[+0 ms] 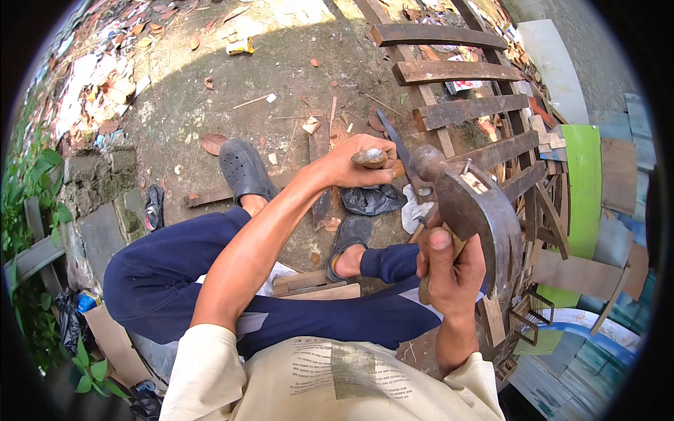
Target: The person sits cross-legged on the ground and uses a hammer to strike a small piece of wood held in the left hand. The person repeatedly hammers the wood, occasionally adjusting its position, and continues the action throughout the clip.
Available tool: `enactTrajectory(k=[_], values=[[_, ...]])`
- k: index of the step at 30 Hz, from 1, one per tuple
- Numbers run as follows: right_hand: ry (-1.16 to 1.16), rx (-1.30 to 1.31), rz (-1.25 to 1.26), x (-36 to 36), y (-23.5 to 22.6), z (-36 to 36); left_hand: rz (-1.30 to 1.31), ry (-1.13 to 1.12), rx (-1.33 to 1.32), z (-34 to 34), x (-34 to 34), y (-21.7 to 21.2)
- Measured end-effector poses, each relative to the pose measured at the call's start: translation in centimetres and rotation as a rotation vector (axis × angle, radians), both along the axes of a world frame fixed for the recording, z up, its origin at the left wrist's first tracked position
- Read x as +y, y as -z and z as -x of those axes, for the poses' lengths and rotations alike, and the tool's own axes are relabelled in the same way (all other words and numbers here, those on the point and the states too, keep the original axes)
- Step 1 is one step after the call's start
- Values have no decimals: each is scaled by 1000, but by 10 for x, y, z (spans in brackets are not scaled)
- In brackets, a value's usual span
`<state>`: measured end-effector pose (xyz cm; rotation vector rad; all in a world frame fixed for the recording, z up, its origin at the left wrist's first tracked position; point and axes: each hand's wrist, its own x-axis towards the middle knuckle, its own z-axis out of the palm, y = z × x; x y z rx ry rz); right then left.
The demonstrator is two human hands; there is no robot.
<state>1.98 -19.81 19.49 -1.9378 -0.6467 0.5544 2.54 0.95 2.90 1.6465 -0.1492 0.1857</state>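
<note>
The biggest thing here is the bare dirt ground (232, 77), littered with dry leaves and wood scraps. On it, ahead and to the right, lies a weathered wooden slatted frame (463, 111), about 5 dark crosswise boards on long rails. Beyond it to the right lean flat panels, one bright green curved-edged board (584, 189) among bluish sheets.

The person sits low, legs in dark blue trousers (175, 274), feet in 2 dark grey rubber clogs (244, 170), the left one flat on the dirt, the right one closer in. Between the feet lies a crumpled black plastic bag (372, 199), with a pale rag just beside it.

Held up close in front is a rusty steel claw hammer with a wooden handle (467, 203), its dark head raised over the slats, round face toward the left. The right hand (449, 270) is closed tight around the handle, thumb pressed up along it. Just beside the hammer's face, the left hand (354, 163) is curled shut around the brown wooden grip of a thin dark saw blade (394, 140), which points away toward the frame. A small bent nail (466, 165) stands at the hammer's head; I cannot tell what it is fixed in.
</note>
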Motion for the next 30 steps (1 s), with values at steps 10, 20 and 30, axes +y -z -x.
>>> enactTrajectory(k=[10, 20, 30], values=[[12, 34, 309, 21, -5, -12, -40, -9, 103, -3, 10, 1], [-28, 2, 375, 30, -10, -24, 75, 8, 17, -4, -6, 1], [-120, -216, 335, 21, 5, -27, -78, -26, 84, -4, 1, 12]])
